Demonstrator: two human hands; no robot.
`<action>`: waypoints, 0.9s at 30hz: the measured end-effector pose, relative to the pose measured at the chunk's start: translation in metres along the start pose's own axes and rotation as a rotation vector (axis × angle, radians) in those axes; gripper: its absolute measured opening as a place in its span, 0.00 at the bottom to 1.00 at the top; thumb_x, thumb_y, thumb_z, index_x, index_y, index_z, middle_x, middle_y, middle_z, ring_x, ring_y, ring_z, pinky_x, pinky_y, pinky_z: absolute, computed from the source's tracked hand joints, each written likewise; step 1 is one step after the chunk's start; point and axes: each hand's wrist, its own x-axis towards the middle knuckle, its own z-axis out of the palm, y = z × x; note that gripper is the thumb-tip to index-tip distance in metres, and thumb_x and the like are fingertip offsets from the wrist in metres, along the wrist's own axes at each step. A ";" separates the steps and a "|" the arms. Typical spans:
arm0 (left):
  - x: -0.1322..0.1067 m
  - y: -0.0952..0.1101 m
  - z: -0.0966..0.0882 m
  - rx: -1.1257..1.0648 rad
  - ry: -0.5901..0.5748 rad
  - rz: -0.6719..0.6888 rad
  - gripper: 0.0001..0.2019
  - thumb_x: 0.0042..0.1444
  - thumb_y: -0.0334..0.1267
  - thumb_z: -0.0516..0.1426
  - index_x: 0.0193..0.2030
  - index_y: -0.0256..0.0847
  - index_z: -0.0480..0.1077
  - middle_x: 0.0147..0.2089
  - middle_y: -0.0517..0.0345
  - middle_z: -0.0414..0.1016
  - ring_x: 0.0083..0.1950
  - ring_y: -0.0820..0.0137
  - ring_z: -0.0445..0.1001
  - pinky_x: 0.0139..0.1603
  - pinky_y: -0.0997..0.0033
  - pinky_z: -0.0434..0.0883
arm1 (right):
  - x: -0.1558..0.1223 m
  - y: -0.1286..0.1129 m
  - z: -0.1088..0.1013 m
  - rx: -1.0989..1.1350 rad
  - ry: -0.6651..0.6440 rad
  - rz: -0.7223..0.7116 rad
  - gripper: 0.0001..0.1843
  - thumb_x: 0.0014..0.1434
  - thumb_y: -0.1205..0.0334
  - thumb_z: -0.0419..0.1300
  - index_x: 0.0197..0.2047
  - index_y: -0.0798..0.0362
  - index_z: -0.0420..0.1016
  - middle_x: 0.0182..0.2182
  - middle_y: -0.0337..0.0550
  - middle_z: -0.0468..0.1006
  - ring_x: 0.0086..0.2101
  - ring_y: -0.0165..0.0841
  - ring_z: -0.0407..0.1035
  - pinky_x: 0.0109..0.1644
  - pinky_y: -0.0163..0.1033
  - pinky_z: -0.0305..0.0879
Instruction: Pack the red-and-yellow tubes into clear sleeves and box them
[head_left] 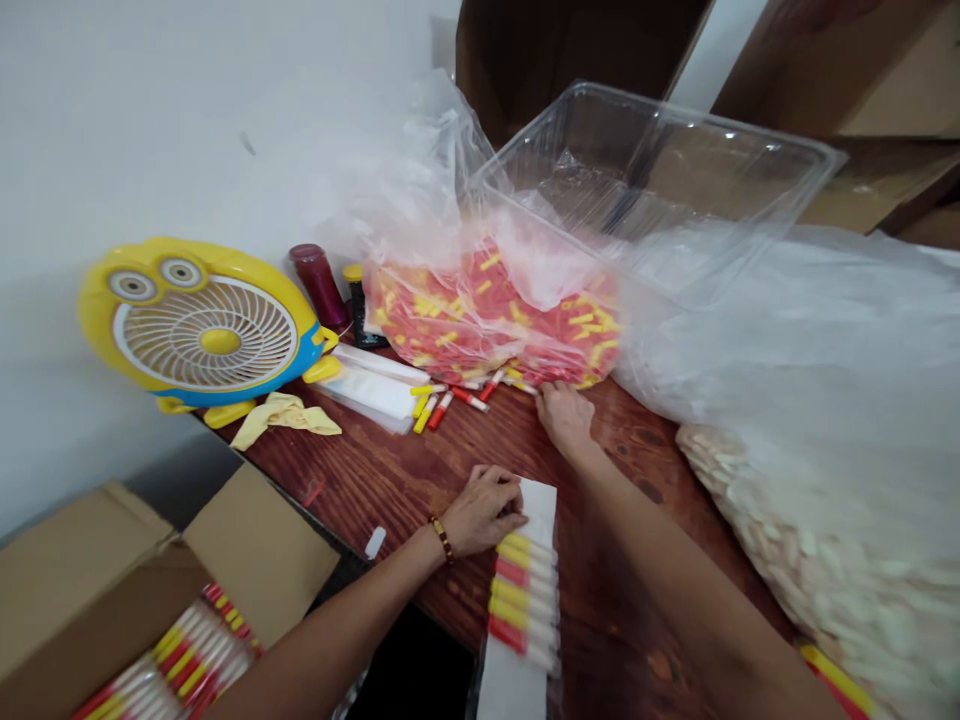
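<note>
My left hand, with a beaded bracelet on its wrist, is closed at the edge of a white card strip. Just below its fingers, several small tubes, half white and half yellow or red, lie side by side across the strip. Farther forward, the fingertips of my right hand pinch the end of a yellow-and-white tube at the front of a clear bag of red and yellow pieces. More loose tubes lie left of that hand.
A yellow fan stands by the wall, near a dark red bottle. An open carton with packed tubes sits lower left. A clear bin rests behind the bag. A large sack of pale pieces flanks the right side.
</note>
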 end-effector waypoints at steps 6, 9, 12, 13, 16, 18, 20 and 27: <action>0.001 -0.001 -0.001 -0.001 0.003 0.005 0.06 0.54 0.36 0.62 0.34 0.40 0.68 0.46 0.54 0.73 0.57 0.65 0.65 0.58 0.63 0.58 | 0.001 -0.004 0.003 -0.005 0.008 -0.007 0.15 0.65 0.57 0.50 0.48 0.55 0.72 0.47 0.54 0.74 0.47 0.43 0.70 0.46 0.44 0.64; 0.001 -0.002 0.000 0.004 -0.011 0.010 0.05 0.55 0.36 0.61 0.34 0.40 0.68 0.44 0.55 0.73 0.56 0.65 0.66 0.57 0.62 0.57 | -0.003 -0.001 -0.009 0.061 -0.121 0.005 0.15 0.63 0.56 0.52 0.48 0.53 0.72 0.47 0.52 0.75 0.47 0.43 0.71 0.45 0.44 0.65; 0.003 -0.004 0.001 0.014 -0.028 0.016 0.05 0.55 0.37 0.61 0.34 0.40 0.68 0.44 0.54 0.73 0.56 0.65 0.66 0.57 0.62 0.57 | -0.013 0.005 -0.023 0.097 -0.308 0.025 0.15 0.61 0.52 0.54 0.44 0.51 0.74 0.45 0.50 0.77 0.45 0.44 0.72 0.45 0.46 0.65; 0.003 -0.005 0.001 0.019 -0.032 0.018 0.05 0.55 0.37 0.61 0.34 0.40 0.68 0.44 0.54 0.73 0.55 0.65 0.66 0.57 0.62 0.57 | -0.016 0.006 -0.027 0.099 -0.347 0.029 0.16 0.60 0.50 0.55 0.44 0.51 0.75 0.44 0.50 0.78 0.45 0.45 0.72 0.46 0.47 0.65; 0.004 -0.005 0.001 0.030 -0.036 0.026 0.06 0.56 0.38 0.60 0.34 0.40 0.69 0.44 0.54 0.73 0.54 0.65 0.66 0.57 0.62 0.56 | -0.019 0.002 -0.033 0.105 -0.355 0.009 0.21 0.59 0.44 0.55 0.45 0.52 0.74 0.45 0.53 0.78 0.46 0.47 0.72 0.47 0.48 0.64; 0.005 -0.005 0.001 0.032 -0.042 0.027 0.06 0.56 0.39 0.60 0.34 0.40 0.68 0.44 0.55 0.73 0.54 0.65 0.66 0.57 0.62 0.56 | -0.015 -0.006 -0.032 0.122 -0.313 -0.031 0.23 0.60 0.45 0.55 0.51 0.53 0.71 0.47 0.54 0.77 0.47 0.46 0.72 0.48 0.47 0.64; 0.005 -0.005 0.001 0.036 -0.048 0.023 0.06 0.57 0.39 0.59 0.34 0.39 0.68 0.44 0.55 0.73 0.54 0.65 0.66 0.57 0.62 0.56 | -0.009 -0.015 -0.031 0.149 -0.292 -0.083 0.23 0.61 0.50 0.55 0.55 0.54 0.66 0.49 0.56 0.76 0.48 0.45 0.71 0.49 0.46 0.64; 0.006 -0.004 0.002 0.051 -0.039 0.019 0.04 0.58 0.37 0.58 0.35 0.40 0.69 0.43 0.56 0.73 0.53 0.66 0.67 0.56 0.62 0.56 | -0.025 -0.006 -0.018 0.556 -0.358 -0.154 0.18 0.56 0.65 0.55 0.51 0.55 0.69 0.39 0.49 0.79 0.38 0.38 0.73 0.42 0.39 0.66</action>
